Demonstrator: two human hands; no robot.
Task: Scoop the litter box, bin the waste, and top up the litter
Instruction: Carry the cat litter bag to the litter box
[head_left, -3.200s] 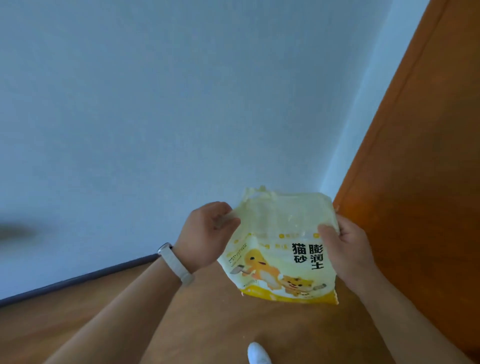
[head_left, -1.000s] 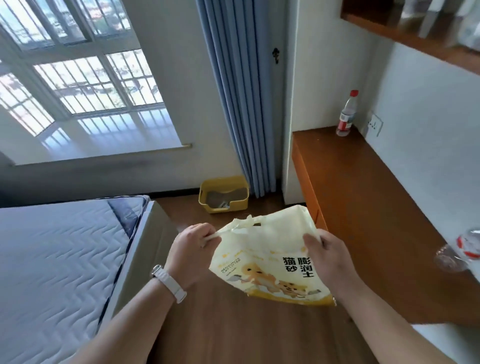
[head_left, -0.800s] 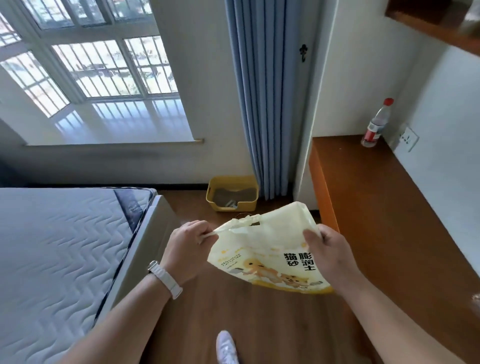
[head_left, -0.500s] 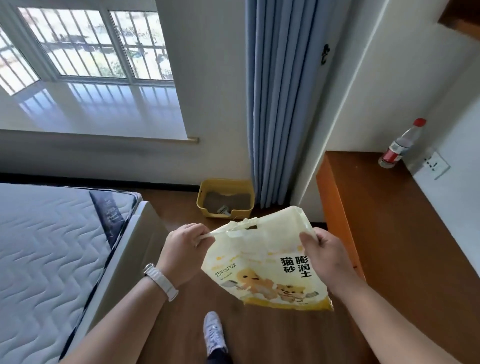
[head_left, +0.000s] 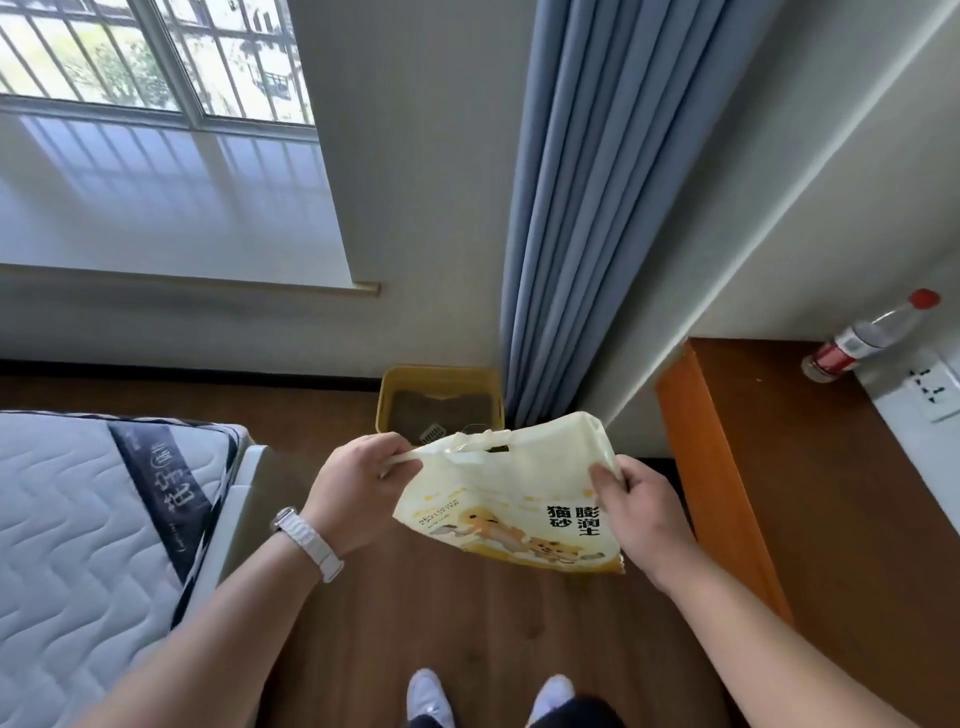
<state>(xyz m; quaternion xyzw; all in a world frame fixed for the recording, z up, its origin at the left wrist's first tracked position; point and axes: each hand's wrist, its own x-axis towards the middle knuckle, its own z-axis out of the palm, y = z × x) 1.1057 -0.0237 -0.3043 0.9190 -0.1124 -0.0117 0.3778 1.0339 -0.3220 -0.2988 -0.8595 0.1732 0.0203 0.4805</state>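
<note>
Head view, centre frame: your left grip (head_left: 358, 493) pinches the top strip of the soft litter bag (head_left: 509, 493), your right grip (head_left: 641, 512) clutches its right edge; likely floppy and bottom-heavy, so support underneath.

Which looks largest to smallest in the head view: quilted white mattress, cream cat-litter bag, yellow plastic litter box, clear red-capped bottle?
1. Quilted white mattress
2. Cream cat-litter bag
3. Yellow plastic litter box
4. Clear red-capped bottle
The bag is held nearer the camera, so its lead over the box is unsure.
</note>
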